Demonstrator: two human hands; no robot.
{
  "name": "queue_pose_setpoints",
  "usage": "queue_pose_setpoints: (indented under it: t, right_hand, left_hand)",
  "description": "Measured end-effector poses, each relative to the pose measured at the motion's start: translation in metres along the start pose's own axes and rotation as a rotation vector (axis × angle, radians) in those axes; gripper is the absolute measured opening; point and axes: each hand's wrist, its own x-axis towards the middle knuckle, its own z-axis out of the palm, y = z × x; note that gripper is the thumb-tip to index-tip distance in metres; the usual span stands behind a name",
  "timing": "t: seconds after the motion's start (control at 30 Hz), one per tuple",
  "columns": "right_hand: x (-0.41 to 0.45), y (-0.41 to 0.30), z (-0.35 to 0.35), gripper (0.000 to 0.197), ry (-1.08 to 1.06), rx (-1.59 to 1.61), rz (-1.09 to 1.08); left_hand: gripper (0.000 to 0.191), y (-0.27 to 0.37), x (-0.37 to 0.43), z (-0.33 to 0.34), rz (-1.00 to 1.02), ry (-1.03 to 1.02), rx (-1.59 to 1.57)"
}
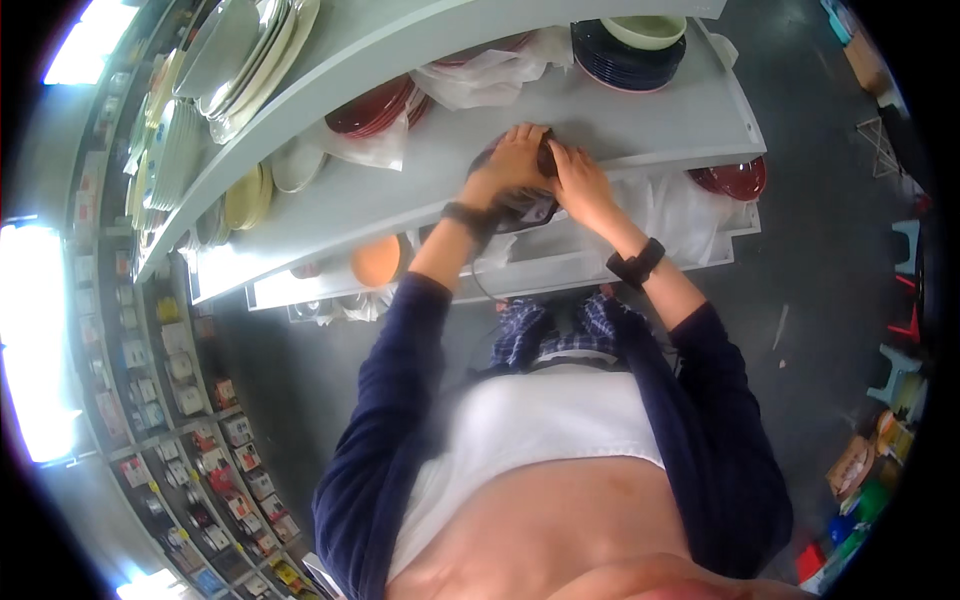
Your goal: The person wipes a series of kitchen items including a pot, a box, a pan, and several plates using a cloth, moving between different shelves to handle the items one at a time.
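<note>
At the front edge of a light grey shelf (450,184), both hands are on a dark, glossy object (534,214), possibly wrapped dishware; its exact kind is hard to make out. My left hand (517,161) lies over its top and left side, fingers curled across it. From the right, my right hand (583,184) grips the same object, its fingertips close to the left hand. Much of the object is hidden beneath the hands. Each wrist wears a black band.
Behind the hands stand red plates (371,109) with white wrapping (487,79), and dark stacked plates (626,56) under a pale green bowl (646,31). An upper shelf (390,56) overhangs. Lower shelves hold an orange round item (376,261) and red dishes (731,178). Stools (894,371) stand right.
</note>
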Motion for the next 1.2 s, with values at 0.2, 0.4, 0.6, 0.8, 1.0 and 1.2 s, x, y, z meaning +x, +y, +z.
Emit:
queue_pose_setpoints:
  t: [0.2, 0.4, 0.6, 0.8, 1.0, 1.2]
  right_hand:
    - [0.039, 0.02, 0.026, 0.043, -0.012, 0.059, 0.027]
    - [0.06, 0.025, 0.019, 0.042, -0.152, 0.065, 0.113]
    - [0.049, 0.029, 0.025, 0.047, -0.126, -0.031, -0.022]
    - [0.056, -0.007, 0.049, 0.05, -0.231, -0.089, -0.023]
    - [0.093, -0.096, 0.089, 0.05, -0.346, 0.042, -0.081]
    - [0.133, -0.175, 0.168, 0.047, -0.229, 0.14, -0.344]
  left_hand:
    - [0.082, -0.02, 0.014, -0.001, -0.268, -0.021, -0.061]
    - [0.08, -0.018, 0.027, 0.007, -0.314, 0.041, 0.168]
    - [0.077, -0.011, -0.001, 0.018, -0.211, 0.148, 0.172]
    - [0.074, -0.03, -0.041, 0.0, -0.275, 0.207, 0.123]
    - [0.055, -0.104, -0.108, -0.022, -0.372, 0.308, 0.202]
    - [0.062, -0.161, -0.186, -0.071, -0.604, 0.376, 0.31]
